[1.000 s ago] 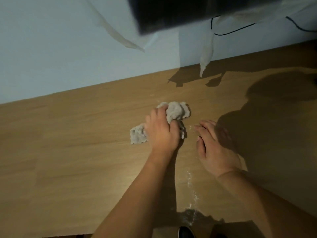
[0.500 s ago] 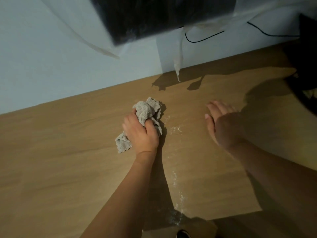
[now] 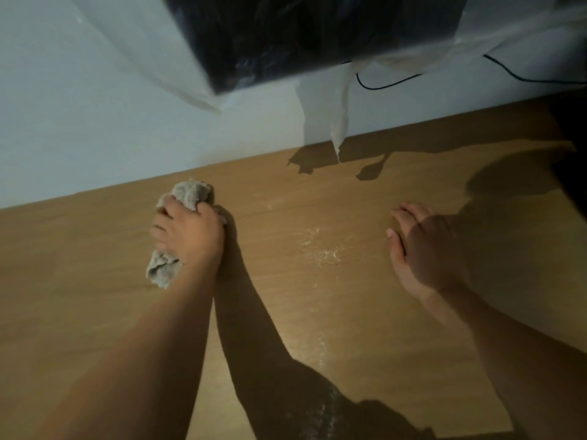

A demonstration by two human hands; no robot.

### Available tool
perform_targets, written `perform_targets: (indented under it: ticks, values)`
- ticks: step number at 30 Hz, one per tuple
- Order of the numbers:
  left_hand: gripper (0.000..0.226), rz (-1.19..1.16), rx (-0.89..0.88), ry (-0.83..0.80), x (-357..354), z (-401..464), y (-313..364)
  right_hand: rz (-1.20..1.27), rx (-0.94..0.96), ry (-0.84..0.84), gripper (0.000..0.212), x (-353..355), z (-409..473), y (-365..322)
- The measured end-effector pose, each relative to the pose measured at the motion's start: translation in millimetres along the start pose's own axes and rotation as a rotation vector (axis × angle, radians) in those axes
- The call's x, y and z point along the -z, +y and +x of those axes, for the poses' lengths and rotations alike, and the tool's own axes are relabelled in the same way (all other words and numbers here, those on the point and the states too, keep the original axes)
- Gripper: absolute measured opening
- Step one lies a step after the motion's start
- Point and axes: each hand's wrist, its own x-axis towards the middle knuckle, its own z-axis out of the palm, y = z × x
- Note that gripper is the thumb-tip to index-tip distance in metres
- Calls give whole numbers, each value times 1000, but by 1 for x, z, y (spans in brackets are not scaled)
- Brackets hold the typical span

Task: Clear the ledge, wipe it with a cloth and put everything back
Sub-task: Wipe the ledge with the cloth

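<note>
- Gripping a crumpled grey cloth (image 3: 185, 198), the left hand (image 3: 190, 236) is seen with its fingers curled over the bundle, pressed down on the wooden ledge (image 3: 79, 281).
- The cloth is placed left of centre, close to the far edge where the ledge meets the pale wall (image 3: 79, 122); one end sticks out beyond the fingertips toward the wall, the other end shows at the near left of the hand.
- The right hand (image 3: 422, 249) is laid flat on the ledge, well apart to the right, fingers straight and together, nothing held; half of it is covered by shadow.
- A patch of pale dust (image 3: 320, 249) is seen on the wood between the two hands, with a thin dusty trail (image 3: 324, 347) running toward the near edge.
- A dark box-like object (image 3: 301, 33) is hung on the wall above the ledge, wrapped in loose clear plastic sheeting (image 3: 340, 115); one strip hangs down to just above the wood.
- A thin black cable (image 3: 381, 87) is draped along the wall at far right.
- Heavy shadows are cast across the right part of the ledge; what sits at the far right edge cannot be made out.
</note>
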Motion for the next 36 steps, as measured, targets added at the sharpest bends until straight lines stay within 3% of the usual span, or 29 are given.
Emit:
perform_targets:
  ticks: [5, 11, 13, 17, 19, 24, 30, 32, 36]
  values:
    - [59, 19, -226, -71, -26, -27, 48, 22, -5, 3, 38, -1, -2, 1]
    - [63, -88, -670, -305, -36, -90, 71, 28, 5, 22, 36, -1, -2, 0]
    - [65, -175, -625, -305, -34, -77, 67, 35, 0, 32, 35, -1, -3, -1]
    - [62, -236, -131, -45, -37, -29, 70, 47, -19, 40, 36, -2, -4, -2]
    - [60, -165, -27, -25, -45, -28, 85, 41, -13, 41, 39, 0, -4, -2]
    - [58, -95, -212, -162, -63, -67, 123, 52, -53, -21, 39, -1, -4, -1]
    - [57, -125, -765, -423, -44, -70, 95, 76, -21, 37, 39, -3, -5, 1]
    - [62, -205, -799, -498, -36, -59, 87, 77, -20, 35, 39, -2, -5, 0]
    - [53, -223, -680, -378, -40, -40, 105, 60, -24, 31, 36, 1, -6, 0]
